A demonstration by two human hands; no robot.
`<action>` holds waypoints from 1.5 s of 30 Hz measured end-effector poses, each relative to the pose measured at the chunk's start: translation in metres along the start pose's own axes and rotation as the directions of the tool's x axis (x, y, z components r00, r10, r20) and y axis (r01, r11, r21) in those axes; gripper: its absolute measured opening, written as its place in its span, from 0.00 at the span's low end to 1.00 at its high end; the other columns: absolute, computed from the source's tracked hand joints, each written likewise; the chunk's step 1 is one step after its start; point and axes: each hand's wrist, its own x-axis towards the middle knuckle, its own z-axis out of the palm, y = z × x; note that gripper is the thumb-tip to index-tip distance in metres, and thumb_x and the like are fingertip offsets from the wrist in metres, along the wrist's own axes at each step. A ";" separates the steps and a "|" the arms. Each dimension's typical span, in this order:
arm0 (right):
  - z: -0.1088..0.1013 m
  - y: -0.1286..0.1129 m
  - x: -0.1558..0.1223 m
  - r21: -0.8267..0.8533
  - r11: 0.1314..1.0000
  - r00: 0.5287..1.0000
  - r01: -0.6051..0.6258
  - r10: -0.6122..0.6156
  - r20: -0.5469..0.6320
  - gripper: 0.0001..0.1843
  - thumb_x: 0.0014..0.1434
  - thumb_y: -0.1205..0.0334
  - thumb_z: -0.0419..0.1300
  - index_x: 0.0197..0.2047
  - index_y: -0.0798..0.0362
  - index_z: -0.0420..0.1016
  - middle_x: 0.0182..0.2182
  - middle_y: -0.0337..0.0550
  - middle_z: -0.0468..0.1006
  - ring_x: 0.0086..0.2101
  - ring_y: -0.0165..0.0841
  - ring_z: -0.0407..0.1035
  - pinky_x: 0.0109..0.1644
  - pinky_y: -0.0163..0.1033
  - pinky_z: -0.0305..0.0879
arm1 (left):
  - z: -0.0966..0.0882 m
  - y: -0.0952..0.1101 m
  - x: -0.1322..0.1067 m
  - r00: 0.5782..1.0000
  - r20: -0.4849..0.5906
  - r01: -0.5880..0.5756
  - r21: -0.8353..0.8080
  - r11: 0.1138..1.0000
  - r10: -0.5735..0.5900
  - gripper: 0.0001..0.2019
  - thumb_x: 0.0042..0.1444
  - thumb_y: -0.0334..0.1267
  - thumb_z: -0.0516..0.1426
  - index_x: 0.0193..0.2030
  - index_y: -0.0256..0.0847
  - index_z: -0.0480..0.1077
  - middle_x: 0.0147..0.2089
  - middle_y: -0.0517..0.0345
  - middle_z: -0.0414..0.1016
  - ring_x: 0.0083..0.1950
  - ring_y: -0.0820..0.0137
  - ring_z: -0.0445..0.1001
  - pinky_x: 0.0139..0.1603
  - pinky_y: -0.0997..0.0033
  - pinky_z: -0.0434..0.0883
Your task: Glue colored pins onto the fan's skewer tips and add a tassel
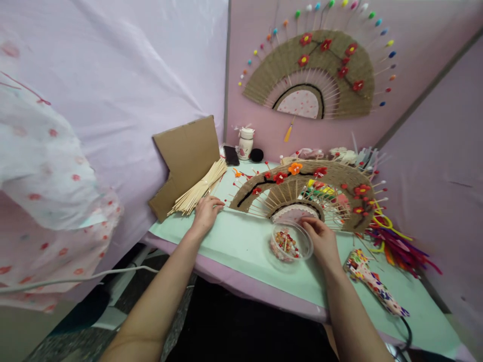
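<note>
My left hand rests on the pale green table cover with its fingers curled at the near end of a bundle of thin wooden sticks. My right hand grips the far rim of a clear plastic bowl that holds small red and light beads. Just behind the bowl lies a jute fan with wooden ribs, red and orange flowers and bead-tipped sticks.
A cardboard piece leans at the back left. A similar finished fan hangs on the pink wall. A small jar, a dark phone, coloured pipe cleaners, a patterned glue gun and yellow scissors lie around.
</note>
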 end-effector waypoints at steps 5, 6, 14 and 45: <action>0.000 0.000 0.000 0.004 1.000 1.000 -0.014 0.014 0.016 0.15 0.48 0.52 0.61 0.34 0.53 0.77 0.35 0.48 0.81 0.36 0.38 0.73 0.44 0.44 0.68 | 0.001 0.003 -0.001 1.000 0.003 0.003 -0.001 1.000 -0.003 0.08 0.58 0.37 0.56 0.36 0.45 0.78 0.47 0.56 0.77 0.52 0.61 0.68 0.59 0.56 0.62; 0.000 0.000 -0.001 0.011 1.000 0.999 -0.019 0.019 0.026 0.15 0.48 0.51 0.61 0.34 0.53 0.77 0.34 0.48 0.81 0.35 0.38 0.73 0.43 0.44 0.68 | 0.001 0.004 -0.002 1.000 0.001 0.000 0.004 1.000 0.000 0.08 0.57 0.37 0.56 0.36 0.45 0.77 0.47 0.56 0.77 0.52 0.61 0.68 0.59 0.55 0.61; 0.003 -0.001 -0.003 -0.020 1.000 0.996 -0.022 0.023 0.085 0.17 0.48 0.48 0.61 0.34 0.53 0.77 0.35 0.48 0.81 0.34 0.39 0.72 0.43 0.45 0.67 | -0.002 0.008 -0.004 1.000 -0.012 -0.019 -0.004 1.000 0.019 0.07 0.58 0.37 0.56 0.34 0.45 0.76 0.45 0.55 0.77 0.52 0.61 0.69 0.58 0.55 0.62; 0.003 0.014 0.001 -0.086 0.996 0.994 0.027 -0.018 0.110 0.22 0.47 0.43 0.62 0.36 0.54 0.79 0.36 0.50 0.82 0.35 0.41 0.73 0.41 0.45 0.68 | -0.001 0.005 -0.003 0.995 -0.055 -0.082 -0.006 0.997 0.082 0.06 0.56 0.38 0.58 0.33 0.45 0.78 0.45 0.56 0.75 0.52 0.62 0.68 0.59 0.56 0.62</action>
